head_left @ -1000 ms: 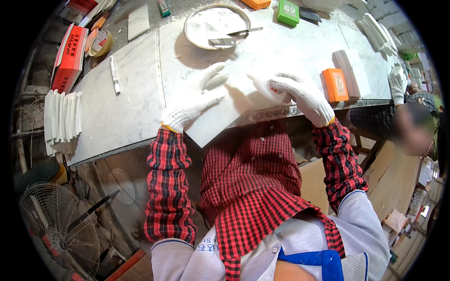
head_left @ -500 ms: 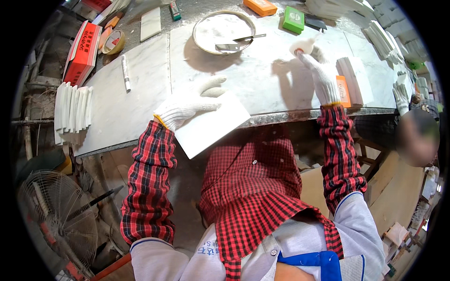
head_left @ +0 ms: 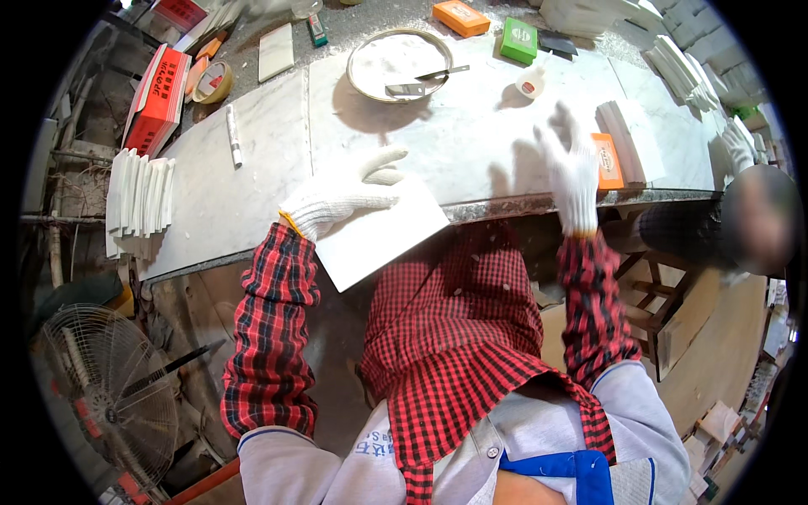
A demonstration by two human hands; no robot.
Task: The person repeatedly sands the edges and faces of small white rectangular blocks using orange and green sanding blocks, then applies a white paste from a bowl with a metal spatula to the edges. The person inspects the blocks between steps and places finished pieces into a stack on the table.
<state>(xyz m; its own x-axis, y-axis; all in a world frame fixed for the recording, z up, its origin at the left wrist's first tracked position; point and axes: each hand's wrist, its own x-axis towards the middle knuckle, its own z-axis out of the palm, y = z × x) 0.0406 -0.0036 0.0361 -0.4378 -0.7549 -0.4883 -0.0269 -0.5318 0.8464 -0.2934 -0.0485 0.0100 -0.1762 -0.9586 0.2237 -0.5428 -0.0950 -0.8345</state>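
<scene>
My left hand point(head_left: 337, 199), in a white knit glove, holds a flat white tile point(head_left: 389, 234) by its left side, with thumb and fingers along it. The tile juts out past the near edge of the worktable point(head_left: 227, 220). My right hand point(head_left: 574, 172), gloved too, is over the right part of the table with its fingers apart and nothing in them. Beyond its fingertips stands a small whitish bottle point(head_left: 530, 84) with a red mark. An orange box point(head_left: 608, 162) lies just right of this hand, beside a stack of white tiles point(head_left: 633, 143).
A round pan of white powder point(head_left: 396, 50) with scrapers point(head_left: 407, 89) sits at the back. Near it are a green box point(head_left: 518, 40) and another orange box point(head_left: 461, 17). Tile pieces point(head_left: 139, 194), a marker point(head_left: 233, 135) and a fan point(head_left: 109, 396) are left. Another person point(head_left: 762, 219) is right.
My right hand has let go of the small bottle, which now stands on the table, and has drawn back toward me. My left hand and the tile have hardly moved.
</scene>
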